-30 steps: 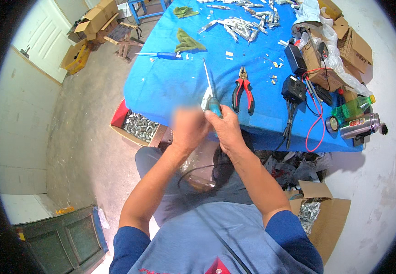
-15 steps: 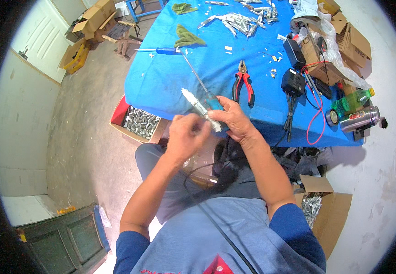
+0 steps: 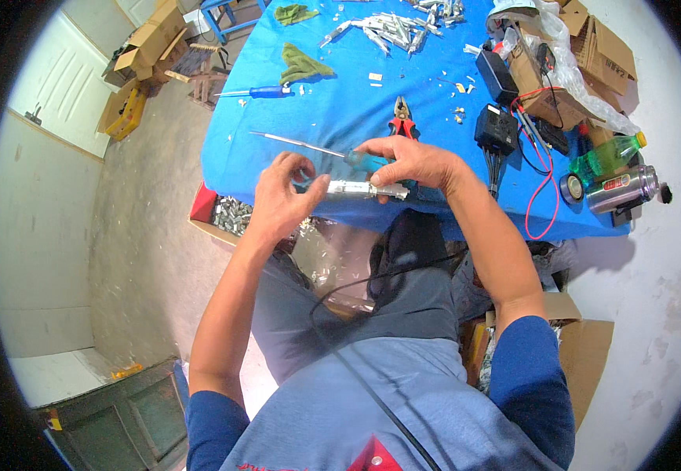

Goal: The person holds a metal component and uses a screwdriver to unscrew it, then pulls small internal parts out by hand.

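My right hand is closed around a screwdriver with a teal handle, its thin shaft pointing left. The same hand also grips a slim white tubular part, held level just above the blue cloth's near edge. My left hand has its thumb and fingers curled about the part's left end, which they cover. Just beyond my right hand lie red-and-black pliers, their handles mostly hidden behind it. A second screwdriver with a blue handle rests farther left on the cloth.
A blue-clothed table carries a pile of white slim parts and a green rag. Black adapters, a green bottle and a steel flask stand right. A box of small metal pieces sits below left.
The white part has swung from slanting to nearly level, and the screwdriver's shaft now points left. My left hand has moved up and left to the part's other end.
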Available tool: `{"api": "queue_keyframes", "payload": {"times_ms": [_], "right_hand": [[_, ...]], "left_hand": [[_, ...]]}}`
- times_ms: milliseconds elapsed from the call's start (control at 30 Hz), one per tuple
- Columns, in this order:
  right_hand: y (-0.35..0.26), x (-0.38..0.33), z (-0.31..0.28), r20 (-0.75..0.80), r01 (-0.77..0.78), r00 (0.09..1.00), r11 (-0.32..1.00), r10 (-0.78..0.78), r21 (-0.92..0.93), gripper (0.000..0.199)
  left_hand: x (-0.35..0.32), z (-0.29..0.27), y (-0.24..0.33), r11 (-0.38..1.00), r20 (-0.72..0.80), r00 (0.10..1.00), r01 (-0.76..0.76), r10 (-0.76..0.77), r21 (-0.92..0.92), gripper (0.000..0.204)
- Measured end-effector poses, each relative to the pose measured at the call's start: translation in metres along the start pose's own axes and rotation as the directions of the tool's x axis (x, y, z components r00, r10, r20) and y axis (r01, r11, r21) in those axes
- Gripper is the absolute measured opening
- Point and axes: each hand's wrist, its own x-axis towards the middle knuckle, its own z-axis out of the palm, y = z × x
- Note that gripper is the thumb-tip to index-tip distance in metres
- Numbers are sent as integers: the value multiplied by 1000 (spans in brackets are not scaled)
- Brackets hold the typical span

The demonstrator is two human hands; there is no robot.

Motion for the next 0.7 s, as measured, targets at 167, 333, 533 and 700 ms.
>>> {"api": "queue_keyframes", "payload": {"times_ms": [167,333,533,700], "right_hand": [[-10,25,-20,90,-4,996,990,17,-139,60],[-27,53,-34,133,-58,985,945,106,-323,61],[-27,78,-46,-249,-22,942,699,-225,-714,52],[-24,-2,-5,-525,38,749,818,-403,-573,55]], "left_hand": [[4,12,-8,1000,195,981,12,-9,-16,42],[8,6,-12,993,288,951,116,-114,10,34],[9,18,-36,971,113,994,-31,4,239,28],[2,34,-38,942,-51,990,-105,128,319,24]]}}
